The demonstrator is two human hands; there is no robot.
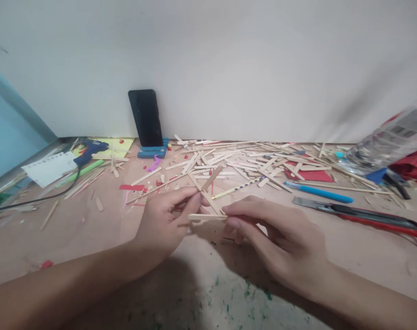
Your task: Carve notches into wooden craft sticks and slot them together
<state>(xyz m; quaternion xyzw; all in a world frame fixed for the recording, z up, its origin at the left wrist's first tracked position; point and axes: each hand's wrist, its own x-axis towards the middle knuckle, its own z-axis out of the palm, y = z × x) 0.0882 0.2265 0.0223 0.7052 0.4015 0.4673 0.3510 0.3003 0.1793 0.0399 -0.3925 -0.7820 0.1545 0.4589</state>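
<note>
Both hands meet at the middle of the table over a small piece made of crossed wooden craft sticks [206, 201]. My left hand [167, 220] pinches its left side with thumb and fingers closed. My right hand [273, 238] pinches the right end of the lowest, flat-lying stick, fingers pressed together. Two sticks of the piece rise crosswise above the hands. A large scatter of loose wooden sticks [243, 162] lies just beyond the hands.
A black phone [145, 118] leans on the wall in a blue stand. A blue glue gun [90, 150] and its cable lie at left, near white paper [50, 167]. At right lie a blue pen [318, 192], a cutter knife [359, 215], red paper and a plastic bottle [387, 142].
</note>
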